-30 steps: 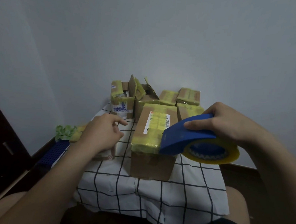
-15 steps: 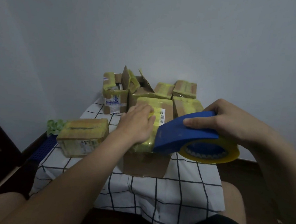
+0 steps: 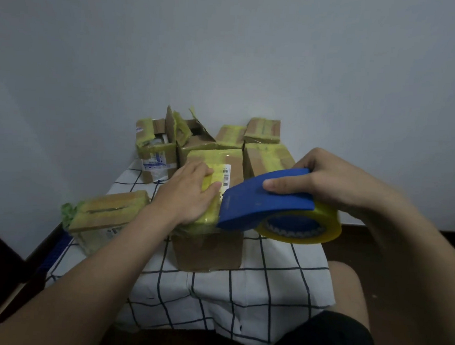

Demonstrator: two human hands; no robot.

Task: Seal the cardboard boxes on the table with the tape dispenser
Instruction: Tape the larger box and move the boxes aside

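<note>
Left hand [image 3: 190, 194] lay flat, fingers straight, on the front cardboard box [image 3: 208, 251] while the right hand [image 3: 335, 181] gripped the blue tape dispenser [image 3: 267, 198], which lay left-right, nose pointing left at that box's near right edge, with more taped boxes [image 3: 267, 158] crowded right behind and a side box [image 3: 103, 218] off left on the checked tablecloth [image 3: 240, 293].

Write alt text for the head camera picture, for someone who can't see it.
A person's left hand rests on the taped top of a cardboard box while the right hand holds a blue tape dispenser by its near edge. Other boxes stand behind on a checked tablecloth.
</note>
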